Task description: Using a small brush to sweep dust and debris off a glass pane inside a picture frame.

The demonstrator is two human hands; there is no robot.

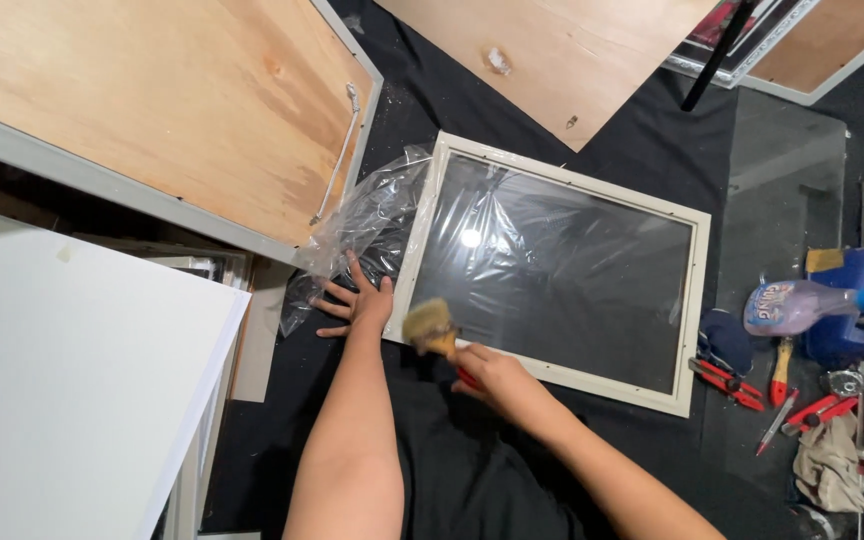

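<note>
**Brushing a framed pane, plastic wrap half off**

White board (72,370), smooth & flat, fills lower left; plywood panels (172,110) w/ visible grain lie upper left & top. Centre: rectangular cream frame (700,290) w/ dark glossy pane. Crinkly clear plastic film (367,225) is bunched at its left edge, so unwrapping looks partly done; dusting seems just begun near the lower-left corner. Left hand (360,300) lies flat, fingers spread, on film. Right hand (487,378) is clamped round a bristle brush (428,324), red handle.
</note>
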